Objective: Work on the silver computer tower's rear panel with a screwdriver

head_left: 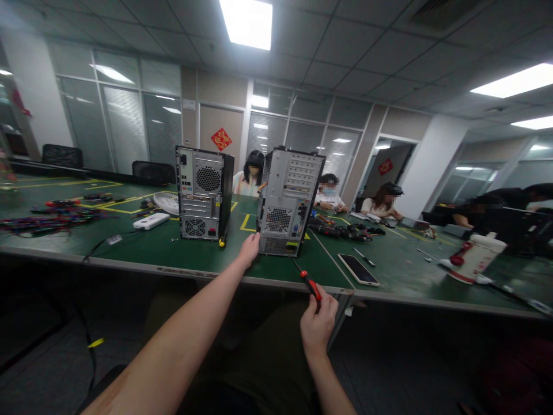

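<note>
Two computer cases stand upright with their rear panels facing me. My left hand [249, 250] is at the lower left edge of the right-hand case [280, 202], its fingers partly hidden beside the case. My right hand [319, 320] is closed around the handle of a red and black screwdriver [310, 282]. The screwdriver's shaft points up and left, its tip near the bottom edge of that case. The black and silver left-hand case [199, 196] is nearest to neither hand.
A phone [358, 269] and a pen [364, 257] lie right of the cases on the green table [242, 266]. Farther right stands a white container [477, 257]. Bundled cables [64, 219] and a white power strip [151, 221] are at left. Several people sit across the table.
</note>
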{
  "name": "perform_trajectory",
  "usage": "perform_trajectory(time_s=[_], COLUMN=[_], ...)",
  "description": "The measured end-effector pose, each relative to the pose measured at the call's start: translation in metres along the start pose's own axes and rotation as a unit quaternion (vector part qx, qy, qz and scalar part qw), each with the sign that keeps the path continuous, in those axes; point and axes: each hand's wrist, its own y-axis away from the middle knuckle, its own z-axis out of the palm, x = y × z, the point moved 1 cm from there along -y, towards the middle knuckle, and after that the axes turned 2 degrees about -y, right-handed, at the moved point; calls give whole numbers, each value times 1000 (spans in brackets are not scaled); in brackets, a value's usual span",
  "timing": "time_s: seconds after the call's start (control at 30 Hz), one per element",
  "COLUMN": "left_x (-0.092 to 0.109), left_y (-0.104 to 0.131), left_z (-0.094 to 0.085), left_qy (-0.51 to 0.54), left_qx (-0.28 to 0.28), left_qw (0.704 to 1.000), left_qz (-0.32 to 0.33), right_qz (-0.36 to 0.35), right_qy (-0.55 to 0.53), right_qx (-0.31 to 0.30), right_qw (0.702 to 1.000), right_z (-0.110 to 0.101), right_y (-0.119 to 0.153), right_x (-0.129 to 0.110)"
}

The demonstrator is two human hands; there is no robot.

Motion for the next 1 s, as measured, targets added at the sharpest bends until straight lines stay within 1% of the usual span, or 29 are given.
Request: perform_trajectory(time_s=[0.17, 0.47, 0.7, 0.8, 0.9, 1.0], left_x=[1, -1, -2, -3, -4, -4], left_y=[0, -1, -2, -3, -4, -3], left_z=[0, 1, 1, 1, 1, 1], left_qy=[-12, -3, 2, 5, 6, 2], left_qx=[1, 3, 3, 2, 2, 2], left_qw=[1000, 1000, 1000, 1000, 1000, 1000], left_qz=[-3, 0, -7, -3, -4, -3], right_qz=[3, 34, 98, 115, 112, 84], right_qy=[-2, -26, -46, -48, -47, -46], right_qx=[-1, -20, -30, -33, -30, -30], right_qw=[1000, 999, 994, 992, 992, 995], right_z=[0, 1, 1, 0, 0, 1], right_y=[1, 3, 4, 4, 4, 4], right_x=[2, 0, 3, 2, 3, 3])
